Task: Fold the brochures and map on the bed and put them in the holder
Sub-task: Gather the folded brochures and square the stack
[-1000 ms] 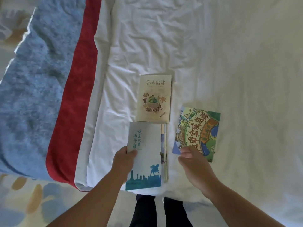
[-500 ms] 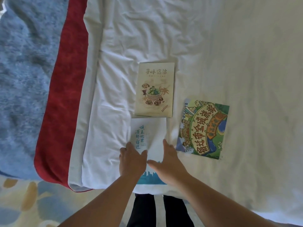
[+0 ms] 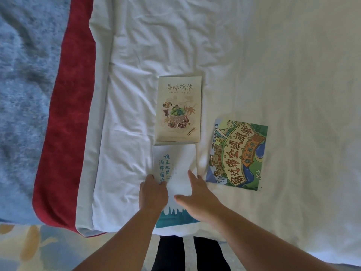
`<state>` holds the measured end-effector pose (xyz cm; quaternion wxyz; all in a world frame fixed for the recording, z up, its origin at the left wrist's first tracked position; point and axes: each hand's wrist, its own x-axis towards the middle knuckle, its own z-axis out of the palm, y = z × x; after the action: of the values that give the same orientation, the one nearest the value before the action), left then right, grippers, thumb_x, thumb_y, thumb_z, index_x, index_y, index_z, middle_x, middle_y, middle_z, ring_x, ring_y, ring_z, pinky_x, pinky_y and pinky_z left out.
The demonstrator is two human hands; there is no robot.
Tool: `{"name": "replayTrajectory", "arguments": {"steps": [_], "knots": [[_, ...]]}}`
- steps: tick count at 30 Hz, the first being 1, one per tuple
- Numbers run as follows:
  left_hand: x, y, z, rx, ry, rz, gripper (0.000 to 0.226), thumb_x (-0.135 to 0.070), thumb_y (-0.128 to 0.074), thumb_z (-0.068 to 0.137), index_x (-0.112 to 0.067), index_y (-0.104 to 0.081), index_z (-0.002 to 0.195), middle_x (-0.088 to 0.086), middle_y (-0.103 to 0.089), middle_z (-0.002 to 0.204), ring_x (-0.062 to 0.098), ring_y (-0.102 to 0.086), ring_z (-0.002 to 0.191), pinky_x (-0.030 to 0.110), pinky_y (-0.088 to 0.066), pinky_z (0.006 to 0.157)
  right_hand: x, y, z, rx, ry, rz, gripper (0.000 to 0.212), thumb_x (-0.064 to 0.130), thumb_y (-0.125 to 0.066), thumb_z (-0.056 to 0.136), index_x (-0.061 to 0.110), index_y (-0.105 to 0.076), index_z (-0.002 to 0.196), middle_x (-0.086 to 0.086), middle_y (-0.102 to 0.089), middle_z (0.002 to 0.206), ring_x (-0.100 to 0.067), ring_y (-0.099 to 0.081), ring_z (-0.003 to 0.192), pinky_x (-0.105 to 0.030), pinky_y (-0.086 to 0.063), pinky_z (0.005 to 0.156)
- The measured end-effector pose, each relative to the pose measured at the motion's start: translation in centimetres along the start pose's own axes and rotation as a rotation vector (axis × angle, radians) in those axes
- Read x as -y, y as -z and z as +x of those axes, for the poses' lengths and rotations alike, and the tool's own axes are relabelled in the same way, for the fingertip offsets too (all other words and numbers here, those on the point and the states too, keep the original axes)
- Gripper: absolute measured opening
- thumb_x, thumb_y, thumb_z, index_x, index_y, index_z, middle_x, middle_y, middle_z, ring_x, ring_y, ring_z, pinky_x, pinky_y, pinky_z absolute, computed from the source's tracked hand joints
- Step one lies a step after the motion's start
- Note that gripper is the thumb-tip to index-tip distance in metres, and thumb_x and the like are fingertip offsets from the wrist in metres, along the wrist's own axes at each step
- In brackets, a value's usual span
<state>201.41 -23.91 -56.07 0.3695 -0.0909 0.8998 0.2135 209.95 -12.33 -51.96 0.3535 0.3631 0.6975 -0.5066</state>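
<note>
Head view, your left hand (image 3: pixel 153 192) flat on the white-and-blue brochure (image 3: pixel 175 163), your right hand (image 3: pixel 197 198) beside it, fingers (image 3: pixel 192 175) straight and spread, pressing the same cover

cream brochure (image 3: pixel 178 108): 寻味宿豫 | white brochure (image 3: pixel 175 159): 项王故里 / 酒都宿迁 | map (image 3: pixel 237 153): 宿迁市全域旅游, txt tilted

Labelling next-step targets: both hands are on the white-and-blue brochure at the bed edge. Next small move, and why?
Probably sweep the right hand up over the white-and-blue brochure to press it flat while the left hand pins it. Both hands rest on it, it already looks folded shut, and no holder is in view.
</note>
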Motion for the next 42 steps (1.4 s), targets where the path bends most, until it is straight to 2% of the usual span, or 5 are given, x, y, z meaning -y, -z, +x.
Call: {"name": "replayTrajectory", "arguments": {"steps": [5, 11, 17, 30, 42], "knots": [[0.2, 0.4, -0.1, 0.026, -0.034, -0.034, 0.008, -0.024, -0.056, 0.094, -0.022, -0.049, 0.089, -0.010, -0.057, 0.087, 0.014, -0.060, 0.072, 0.031, -0.054, 0.055, -0.7, 2.9, -0.8, -0.151, 0.067, 0.114, 0.063, 0.036, -0.055, 0.092, 0.032, -0.029, 0.150, 0.003, -0.040, 0.150, -0.004, -0.061, 0.103, -0.014, -0.044, 0.066], [0.5, 1.2, -0.1, 0.065, -0.053, -0.071, 0.008, -0.021, -0.058, 0.095, -0.024, -0.051, 0.092, -0.015, -0.055, 0.087, 0.005, -0.054, 0.073, 0.018, -0.039, 0.049, -4.9, 12.5, 0.6, -0.894, -0.187, 0.271, 0.054, 0.031, -0.066, 0.082, 0.021, -0.049, 0.132, -0.009, -0.050, 0.131, -0.034, -0.050, 0.121, -0.051, -0.049, 0.096], [0.3, 1.2, 0.1, 0.056, -0.043, -0.062, 0.007, -0.020, -0.058, 0.094, -0.020, -0.053, 0.099, -0.011, -0.057, 0.088, 0.009, -0.055, 0.072, 0.022, -0.040, 0.050, -7.4, 14.2, 1.7, -0.711, -0.290, 0.208, 0.094, 0.045, -0.074, 0.080, 0.022, -0.017, 0.151, -0.017, -0.043, 0.140, -0.038, -0.057, 0.116, -0.056, -0.055, 0.086], [-0.2, 1.5, -0.6, 0.034, -0.095, -0.057, 0.019, -0.023, -0.057, 0.094, -0.029, -0.051, 0.111, -0.010, -0.060, 0.103, 0.004, -0.058, 0.072, 0.021, -0.043, 0.050, -8.3, 14.4, 2.3, -0.729, -0.202, 0.580, 0.018, 0.020, -0.065, 0.092, 0.020, -0.047, 0.091, -0.007, -0.065, 0.100, -0.019, -0.064, 0.075, -0.032, -0.051, 0.058], [-1.2, 3.3, -0.7, 0.074, -0.110, -0.057, 0.028, -0.028, -0.036, 0.100, -0.020, -0.062, 0.093, -0.004, -0.065, 0.086, 0.016, -0.063, 0.076, 0.027, -0.044, 0.056, -3.7, 10.9, -2.1, -0.473, 0.047, 0.873, 0.008, 0.011, -0.059, 0.097, 0.017, -0.054, 0.100, -0.012, -0.073, 0.098, -0.034, -0.074, 0.081, -0.063, -0.057, 0.074]]}}
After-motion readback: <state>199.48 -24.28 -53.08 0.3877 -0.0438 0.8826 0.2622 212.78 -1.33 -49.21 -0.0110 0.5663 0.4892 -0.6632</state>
